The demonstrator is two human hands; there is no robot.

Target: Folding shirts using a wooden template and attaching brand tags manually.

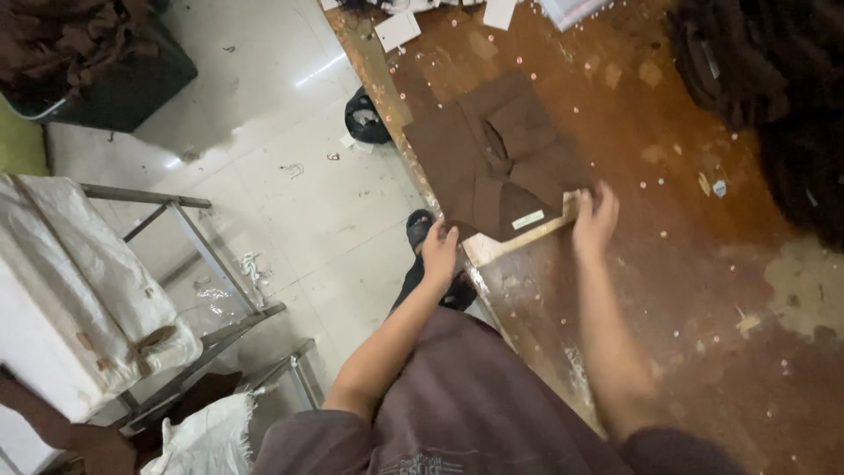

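Head view shows the folded brown garment (497,163) on the tabletop (668,290), just beyond both hands: left hand (439,253) pinching its near-left corner, right hand (595,217) gripping the wooden strip (527,236) along its near edge.

1. You are working in soft, even indoor light, with no hard shadows anywhere.
2. The pale floor tiles (290,176) throw back a white streak of glare from a lamp overhead.
3. The worn brown table (668,290) reads dim and warm; the dark fabric heap (774,88) at its far corner loses all detail.
4. Your right hand (595,217) is smeared by motion blur.
5. The whole view is tilted and slightly soft, with straight lines bending near the edges.
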